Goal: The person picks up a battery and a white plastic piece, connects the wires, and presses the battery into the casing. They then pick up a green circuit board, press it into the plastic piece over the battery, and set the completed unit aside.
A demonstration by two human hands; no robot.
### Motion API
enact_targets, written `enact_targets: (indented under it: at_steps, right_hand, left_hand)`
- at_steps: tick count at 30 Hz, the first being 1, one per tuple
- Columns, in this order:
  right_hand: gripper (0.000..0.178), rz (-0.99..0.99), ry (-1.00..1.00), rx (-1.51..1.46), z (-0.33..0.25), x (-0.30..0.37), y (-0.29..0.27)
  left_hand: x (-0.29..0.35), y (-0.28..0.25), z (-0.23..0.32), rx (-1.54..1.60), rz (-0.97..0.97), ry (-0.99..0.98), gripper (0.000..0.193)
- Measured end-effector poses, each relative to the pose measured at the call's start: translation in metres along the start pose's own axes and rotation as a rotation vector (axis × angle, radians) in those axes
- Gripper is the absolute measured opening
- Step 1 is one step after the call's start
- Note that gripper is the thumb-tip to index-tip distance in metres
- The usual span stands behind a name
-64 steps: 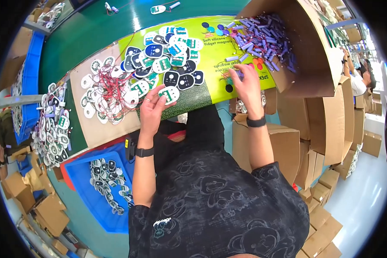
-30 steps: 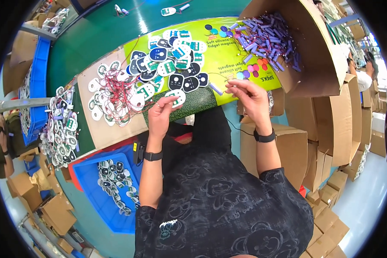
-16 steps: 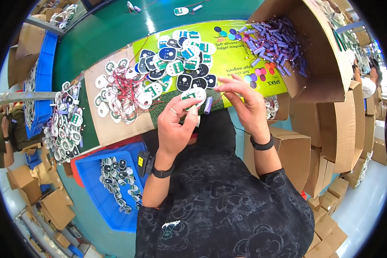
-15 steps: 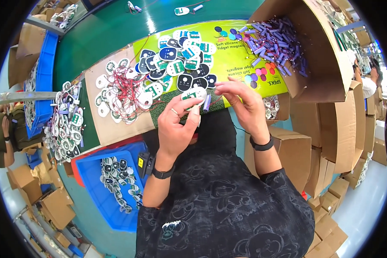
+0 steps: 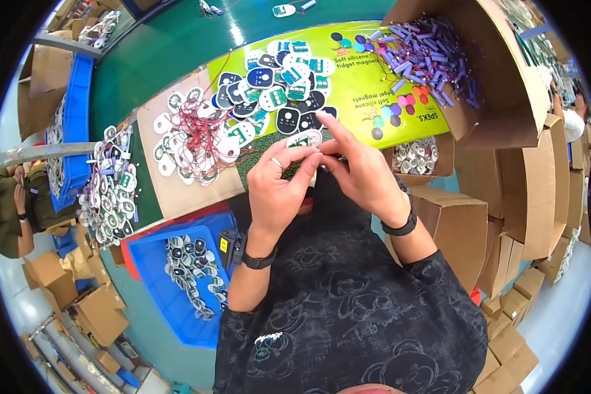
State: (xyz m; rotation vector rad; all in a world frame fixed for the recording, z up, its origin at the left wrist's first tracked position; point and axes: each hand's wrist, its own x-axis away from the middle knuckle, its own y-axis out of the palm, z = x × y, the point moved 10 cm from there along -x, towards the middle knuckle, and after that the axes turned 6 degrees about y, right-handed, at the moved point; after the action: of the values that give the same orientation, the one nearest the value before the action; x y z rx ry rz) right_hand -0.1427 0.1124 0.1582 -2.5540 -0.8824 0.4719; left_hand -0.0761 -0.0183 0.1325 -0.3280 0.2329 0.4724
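My left hand [image 5: 273,186] is closed on a white rounded housing [image 5: 305,138] with a green circuit board, in front of me at the table's near edge. Thumb and fingers of my right hand [image 5: 369,176] pinch together against the left fingertips, just below that housing. Whatever lies between the right fingertips is hidden. Right beyond my hands spreads a pile of similar housings [image 5: 273,98], some showing green boards and others dark faces. To its left, white round parts with thin red wires [image 5: 200,134] lie tangled on cardboard.
Purple cylindrical cells with wires [image 5: 427,56] spill from a tilted cardboard box [image 5: 499,98] at the right. Below left stands a blue bin [image 5: 154,276] holding finished-looking housings. More assemblies [image 5: 111,190] heap on the table's left end. A co-worker's arm [image 5: 21,213] shows far left.
My right hand has moved left and in, its fingers closing against my left fingertips. The purple cell visible beside the housing before is now hidden. The view has shifted slightly.
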Motion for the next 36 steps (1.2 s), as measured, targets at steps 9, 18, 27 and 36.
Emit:
enact_targets:
  at_steps: [9,18,27,36]
  right_hand:
    - [0.020,0.153,-0.108,0.146,-0.004,-0.001,-0.011]
    - [0.014,0.064,0.168,-0.369,0.041,-0.002,0.008]
    - [0.014,-0.010,0.222,-0.489,0.049,-0.003,0.014]
    - [0.015,-0.056,0.349,-0.574,0.066,0.003,0.029]
  left_hand:
    - [0.005,0.002,-0.022,0.238,0.086,-0.150,0.013]
    - [0.008,0.012,-0.039,0.585,0.063,-0.336,0.017]
    - [0.013,0.015,-0.052,0.637,0.041,-0.393,0.017]
    - [0.020,0.019,-0.069,0.633,0.017,-0.423,0.017]
